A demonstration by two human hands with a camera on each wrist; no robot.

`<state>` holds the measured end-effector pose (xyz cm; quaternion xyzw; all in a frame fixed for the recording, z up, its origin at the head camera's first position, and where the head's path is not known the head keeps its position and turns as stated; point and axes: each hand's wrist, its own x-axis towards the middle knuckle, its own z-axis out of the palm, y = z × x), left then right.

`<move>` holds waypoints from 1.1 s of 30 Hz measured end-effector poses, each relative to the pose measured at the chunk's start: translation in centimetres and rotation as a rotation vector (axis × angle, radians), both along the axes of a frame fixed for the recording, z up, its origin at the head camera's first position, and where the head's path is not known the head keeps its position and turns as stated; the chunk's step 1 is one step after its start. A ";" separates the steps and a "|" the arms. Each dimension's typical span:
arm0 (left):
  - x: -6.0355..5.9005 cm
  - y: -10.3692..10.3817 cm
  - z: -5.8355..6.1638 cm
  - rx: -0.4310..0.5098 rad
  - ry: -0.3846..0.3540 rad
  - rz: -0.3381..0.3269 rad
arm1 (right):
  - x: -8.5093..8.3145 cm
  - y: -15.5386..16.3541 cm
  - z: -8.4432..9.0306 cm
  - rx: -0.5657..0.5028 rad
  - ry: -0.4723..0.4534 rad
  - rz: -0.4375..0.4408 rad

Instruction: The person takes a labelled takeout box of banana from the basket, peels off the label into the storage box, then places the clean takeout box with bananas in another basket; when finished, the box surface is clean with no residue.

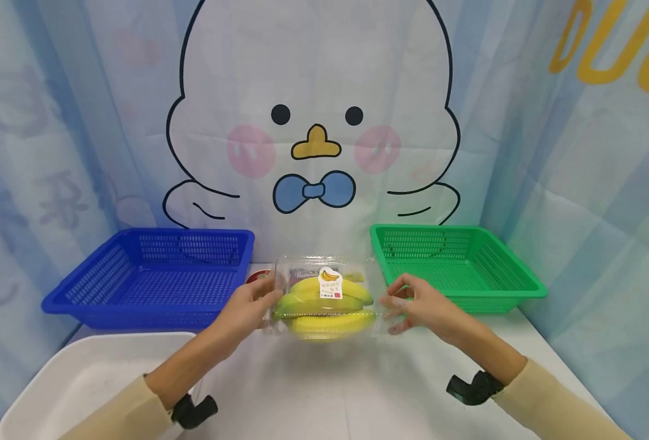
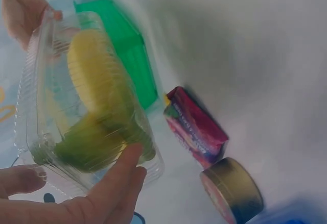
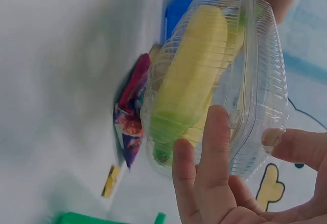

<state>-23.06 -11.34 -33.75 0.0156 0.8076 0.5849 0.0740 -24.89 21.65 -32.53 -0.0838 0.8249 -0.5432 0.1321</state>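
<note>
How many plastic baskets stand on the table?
2: the blue basket stands at the back left, the green basket at the back right. The white tray at the front left is not counted.

Bright, even light; soft shadows, blurred wrist views, slight wide-angle bending at edges.

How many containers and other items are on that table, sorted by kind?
Mesh baskets: 2, blue basket and green basket
White tray: 1
Clear banana box: 1
Colourful snack packet: 1
Round tin: 1
Total: 6
</note>
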 end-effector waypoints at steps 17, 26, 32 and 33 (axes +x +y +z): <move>3.1 -0.7 -2.8 -0.006 -0.036 0.038 | 2.8 -0.9 -3.2 0.020 -0.047 0.009; 4.2 -1.0 -4.3 0.012 -0.023 0.048 | 3.9 -0.7 -4.3 -0.010 -0.058 0.048; 4.7 -0.9 -4.9 0.026 -0.030 0.054 | 4.5 -0.7 -5.3 -0.044 -0.068 0.078; 4.8 -0.9 -5.0 0.028 -0.031 0.054 | 4.5 -0.7 -5.4 -0.047 -0.068 0.080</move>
